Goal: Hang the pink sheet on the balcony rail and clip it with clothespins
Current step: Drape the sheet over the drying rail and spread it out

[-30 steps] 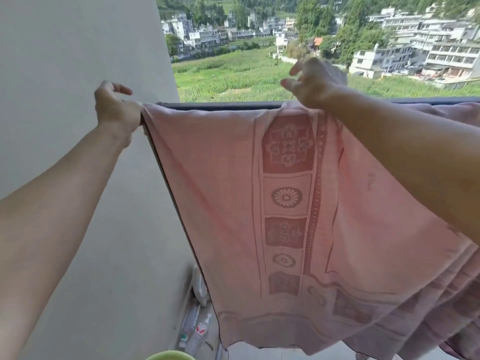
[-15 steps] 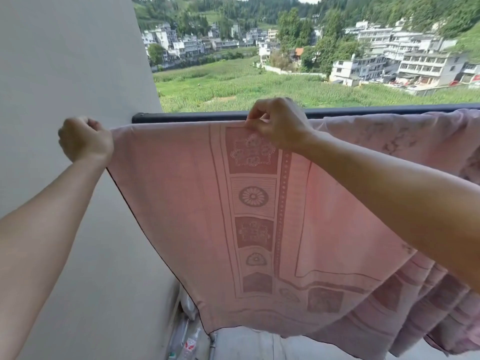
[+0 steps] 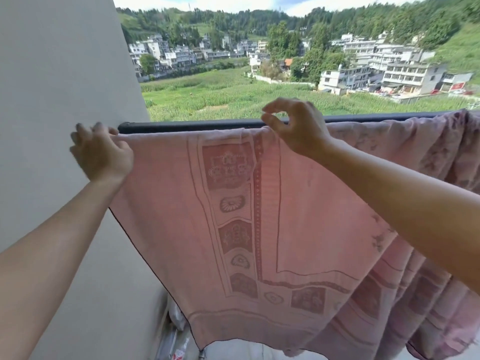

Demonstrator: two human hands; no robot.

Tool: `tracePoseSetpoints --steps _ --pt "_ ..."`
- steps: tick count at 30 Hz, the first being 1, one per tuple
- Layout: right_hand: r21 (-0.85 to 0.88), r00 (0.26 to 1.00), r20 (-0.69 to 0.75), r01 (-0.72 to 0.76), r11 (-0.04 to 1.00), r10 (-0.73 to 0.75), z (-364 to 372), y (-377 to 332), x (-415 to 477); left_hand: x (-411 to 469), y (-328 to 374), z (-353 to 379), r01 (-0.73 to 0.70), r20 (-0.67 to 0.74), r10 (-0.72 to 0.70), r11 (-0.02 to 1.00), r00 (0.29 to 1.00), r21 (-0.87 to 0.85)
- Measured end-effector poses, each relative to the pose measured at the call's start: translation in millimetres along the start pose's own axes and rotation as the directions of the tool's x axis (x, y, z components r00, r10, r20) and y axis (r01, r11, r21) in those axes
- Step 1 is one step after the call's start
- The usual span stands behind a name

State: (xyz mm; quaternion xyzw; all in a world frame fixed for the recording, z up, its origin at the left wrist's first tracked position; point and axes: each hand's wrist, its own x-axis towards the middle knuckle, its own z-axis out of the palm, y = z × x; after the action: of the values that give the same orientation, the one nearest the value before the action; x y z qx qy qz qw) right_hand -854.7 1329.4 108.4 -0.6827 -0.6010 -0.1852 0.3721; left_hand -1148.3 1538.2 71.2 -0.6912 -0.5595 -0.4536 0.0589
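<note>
A pale wall stands at left — beyond lie a green field, white buildings and wooded hills

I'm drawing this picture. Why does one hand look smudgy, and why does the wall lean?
Head view: the left hand is smeared by motion blur; the right hand is sharper; the wide lens tilts the wall; daylight glows through the sheet.

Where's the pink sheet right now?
In the head view, the pink sheet hangs mid-frame just under the dark balcony rail, its top left corner at the left hand by the grey wall, the right hand over its top edge.
</note>
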Motion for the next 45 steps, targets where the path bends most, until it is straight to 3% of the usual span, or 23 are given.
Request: tracePoseSetpoints --steps 4,7,9,11,16,20,23,26,29,33,36,38,40,42,45 --pt "-0.212 0.979 0.023 -0.193 0.958 0.202 -47 60 -12 -51 104 3 -0.353 0.026 0.37 0.904 0.929 -0.24" --pt "-0.261 0.947 0.142 -0.244 0.934 0.287 -71 94 -32 -91 165 18 -0.448 0.114 0.511 0.824 0.852 -0.346" --pt "-0.183 0.966 0.132 -0.195 0.964 0.221 -78 106 -44 -101 179 34 -0.448 0.21 0.508 0.851 0.835 -0.274" --pt "-0.174 0.985 0.024 -0.163 0.971 0.17 -89 118 -50 -101 177 45 -0.496 0.257 0.51 0.86 0.821 -0.122" --pt "-0.325 0.955 -0.066 -0.296 0.898 0.29 -144 182 -68 -99 171 51 -0.522 0.301 0.494 0.853 0.816 0.014" --pt "-0.278 0.964 -0.056 -0.265 0.923 0.26 -182 209 -87 -116 215 33 -0.468 0.292 0.449 0.884 0.844 -0.006" --pt "-0.278 0.958 -0.035 -0.282 0.918 0.283 -200 233 -99 -148 288 19 -0.588 0.203 0.608 0.794 0.767 -0.156" --pt "-0.236 0.952 -0.145 -0.298 0.925 0.27 -206 257 -114 -181 358 23 -0.566 0.311 0.631 0.775 0.711 -0.279" --pt "-0.242 0.946 -0.228 -0.284 0.928 0.231 -220 277 -121 -196 382 43 -0.597 0.406 0.581 0.796 0.706 -0.101" --pt "-0.229 0.914 -0.281 -0.36 0.904 0.293 -259 323 -140 -194 374 55 -0.62 0.388 0.571 0.784 0.724 0.004" --pt "-0.262 0.918 -0.245 -0.371 0.891 0.311 -274 336 -146 -196 378 56 -0.624 0.394 0.563 0.781 0.727 0.035" --pt "-0.188 0.918 -0.205 -0.377 0.907 0.339 -278 340 -146 -198 381 54 -0.608 0.419 0.532 0.792 0.736 0.062" --pt "-0.148 0.868 -0.31 -0.446 0.883 0.387 -288 349 -150 -198 381 51 -0.593 0.424 0.509 0.801 0.749 0.086" --pt "-0.183 0.748 -0.447 -0.614 0.768 0.491 -304 367 -160 -205 393 45 -0.605 0.402 0.533 0.794 0.745 0.068" --pt "-0.128 0.578 -0.452 -0.796 0.592 0.68 -309 387 -178 -230 440 36 -0.668 0.302 0.658 0.739 0.69 -0.085"
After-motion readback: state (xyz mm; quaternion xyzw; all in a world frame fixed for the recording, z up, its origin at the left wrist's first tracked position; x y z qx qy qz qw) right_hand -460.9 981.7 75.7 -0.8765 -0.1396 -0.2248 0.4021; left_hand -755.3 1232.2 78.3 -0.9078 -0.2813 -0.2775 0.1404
